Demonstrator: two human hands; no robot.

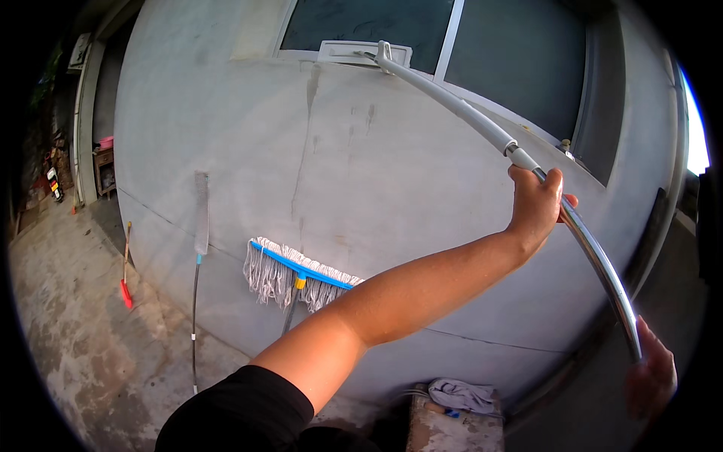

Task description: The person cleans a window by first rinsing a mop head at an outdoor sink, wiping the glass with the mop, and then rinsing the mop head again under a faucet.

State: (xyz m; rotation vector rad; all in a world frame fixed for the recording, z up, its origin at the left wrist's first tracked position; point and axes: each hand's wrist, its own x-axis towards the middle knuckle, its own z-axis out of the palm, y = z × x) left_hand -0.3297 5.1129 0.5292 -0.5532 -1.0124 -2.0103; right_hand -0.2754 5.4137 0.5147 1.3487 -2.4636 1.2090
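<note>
A long-handled window cleaner with a flat white rectangular head [335,52] spans the upper right. Its head rests at the lower edge of the window [512,71], partly over the sill. The handle [595,252] is white near the head and shiny metal lower down. My left hand [536,197] is wrapped around the metal part, just below the white section, with my arm stretched across the view. Lower right, my right hand [657,369] grips the handle's bottom end; it is blurred and in shadow.
Against the grey wall [422,173] lean a blue-framed string mop [301,273] and a long grey duster [201,215]. A small red-headed tool [126,290] stands at the wall's left end. Below lies a grey cloth [461,395] on a worn stool [459,433].
</note>
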